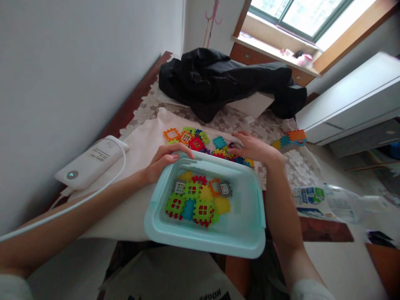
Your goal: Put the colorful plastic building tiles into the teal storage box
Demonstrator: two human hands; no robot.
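A pale blue plastic tub [246, 246] is tilted toward me at the table's near edge. Inside it lie several interlocking building blocks [192, 189], green, yellow, red and blue, some with window frames. My left hand [165, 162] grips the tub's far left corner, thumb and fingers over the rim. Beyond the tub, a pile of loose blocks [196, 143] is spread on a pale cloth [140, 141]. My right hand [251, 146] reaches past the tub's far right corner, fingers stretched over the right part of that pile. Whether its fingertips touch blocks is unclear.
A white power strip-like device [93, 160] with a cable lies at left. Some joined blocks [290, 139] stand at right, and a clear plastic bottle [334, 202] lies beyond my right forearm. A black garment [218, 79] covers the table's far end.
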